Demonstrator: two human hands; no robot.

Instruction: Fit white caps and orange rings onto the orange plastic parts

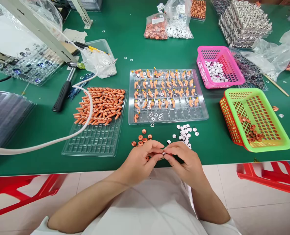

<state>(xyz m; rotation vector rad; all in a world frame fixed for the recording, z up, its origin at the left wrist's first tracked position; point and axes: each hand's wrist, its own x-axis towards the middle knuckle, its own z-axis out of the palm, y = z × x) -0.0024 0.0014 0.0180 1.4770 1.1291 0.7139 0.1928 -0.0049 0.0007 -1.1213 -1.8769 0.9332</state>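
My left hand (142,160) and my right hand (185,161) meet at the table's front edge, fingertips closed together. Pinched between them is a small white disc (164,153) with a dark edge; the fingers hide most of it. Beside my left hand lie several copper-coloured round caps (140,143), one partly under the fingers. Just past my right hand is a loose heap of white discs (184,133), some showing a dark side. Beyond both hands a clear compartment tray (169,114) holds rows of curved orange pieces with small yellow ends.
To the left, orange tubular pieces (100,104) lie piled on another clear tray (91,143), near a black-handled hammer (62,94) and a white hose (88,120). A pink basket (220,85) with white discs and a green basket (269,148) with copper-coloured caps stand right.
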